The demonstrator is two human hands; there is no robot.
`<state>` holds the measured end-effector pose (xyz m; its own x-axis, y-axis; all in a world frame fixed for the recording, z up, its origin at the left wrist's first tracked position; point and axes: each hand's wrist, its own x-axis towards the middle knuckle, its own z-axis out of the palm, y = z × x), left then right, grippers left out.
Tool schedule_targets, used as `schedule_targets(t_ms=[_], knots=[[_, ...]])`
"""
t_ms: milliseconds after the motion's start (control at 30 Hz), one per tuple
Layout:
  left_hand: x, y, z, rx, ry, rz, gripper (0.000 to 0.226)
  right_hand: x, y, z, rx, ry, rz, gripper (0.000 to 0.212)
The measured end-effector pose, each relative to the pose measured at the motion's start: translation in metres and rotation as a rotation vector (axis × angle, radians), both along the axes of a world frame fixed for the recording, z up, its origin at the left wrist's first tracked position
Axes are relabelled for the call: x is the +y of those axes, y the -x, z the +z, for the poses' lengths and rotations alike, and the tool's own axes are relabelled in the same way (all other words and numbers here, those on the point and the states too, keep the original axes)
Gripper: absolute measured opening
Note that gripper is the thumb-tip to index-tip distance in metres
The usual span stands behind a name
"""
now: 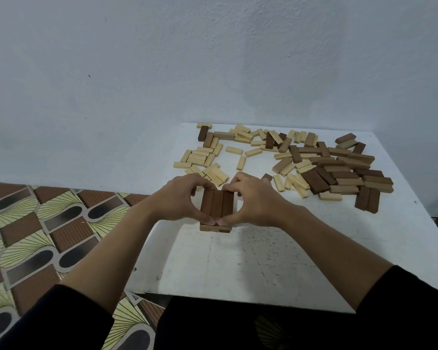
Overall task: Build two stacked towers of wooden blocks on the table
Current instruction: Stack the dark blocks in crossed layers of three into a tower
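Both grips are closed on the low tower (216,205). The left hand (180,198) curls round its left side and the right hand (256,200) round its right side. The fingers reach over the far end and the thumbs (209,219) press against the near end, where the two thumb tips almost meet. The tower stands on the white bench (250,261), close to its left edge. Its top layer consists of three dark brown blocks laid side by side, long axes pointing away from the viewer. Beneath it, the edge of a lower layer shows at the near side, mostly pale with one darker piece at the right; how many layers lie below cannot be told. Beyond the hands, toward the wall, loose blocks lie scattered over the bench. The pale blocks (202,157) lie mainly at left and centre, and the brown blocks (339,170) are heaped mainly at right, many overlapping. One small dark block (266,177) lies just beyond the right hand. Dark sleeves (410,299) cover the arms near the lower edge of the view. A pale blue-grey wall (162,72) rises behind the bench, and a patterned floor (36,223) in brown, green and black shows at left.
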<state>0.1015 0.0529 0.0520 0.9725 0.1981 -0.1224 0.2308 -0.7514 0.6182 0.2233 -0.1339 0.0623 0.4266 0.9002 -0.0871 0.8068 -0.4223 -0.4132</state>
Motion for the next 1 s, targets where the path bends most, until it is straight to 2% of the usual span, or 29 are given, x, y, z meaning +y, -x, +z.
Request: schedule_targets(t_ms=[67, 167, 233, 300, 367, 433, 500, 567, 667, 800, 1000], knots=[[0.000, 0.001, -0.001, 0.003, 0.001, 0.000, 0.077, -0.001, 0.000, 0.000, -0.006, -0.002, -0.004, 0.068], [-0.001, 0.002, -0.001, 0.001, 0.005, -0.004, 0.084, -0.002, -0.002, -0.002, 0.004, 0.001, -0.026, 0.089], [-0.001, 0.003, -0.001, -0.007, 0.023, 0.006, 0.086, -0.004, -0.003, -0.002, 0.051, -0.036, -0.052, 0.100], [-0.001, 0.004, 0.000, -0.021, 0.058, 0.031, 0.084, -0.006, -0.004, -0.001, 0.129, -0.095, -0.083, 0.102], [-0.002, 0.007, 0.001, -0.029, 0.116, 0.070, 0.083, -0.009, -0.007, -0.001, 0.199, -0.152, -0.121, 0.093], [-0.001, 0.011, 0.000, -0.040, 0.179, 0.101, 0.077, -0.012, -0.010, -0.003, 0.242, -0.208, -0.162, 0.074], [0.000, 0.015, -0.002, -0.063, 0.218, 0.129, 0.065, -0.015, -0.011, -0.005, 0.293, -0.283, -0.221, 0.050], [-0.003, 0.018, -0.005, -0.121, 0.260, 0.200, 0.053, -0.019, -0.007, -0.010, 0.320, -0.352, -0.272, 0.036], [-0.016, 0.023, -0.014, -0.221, 0.361, 0.360, 0.046, -0.025, 0.003, -0.022, 0.338, -0.399, -0.315, 0.034], [-0.033, 0.032, -0.030, -0.228, 0.457, 0.476, 0.062, -0.028, 0.016, -0.036, 0.402, -0.396, -0.388, 0.041], [-0.044, 0.043, -0.044, -0.244, 0.528, 0.500, 0.060, -0.029, 0.025, -0.044, 0.413, -0.379, -0.399, 0.044]])
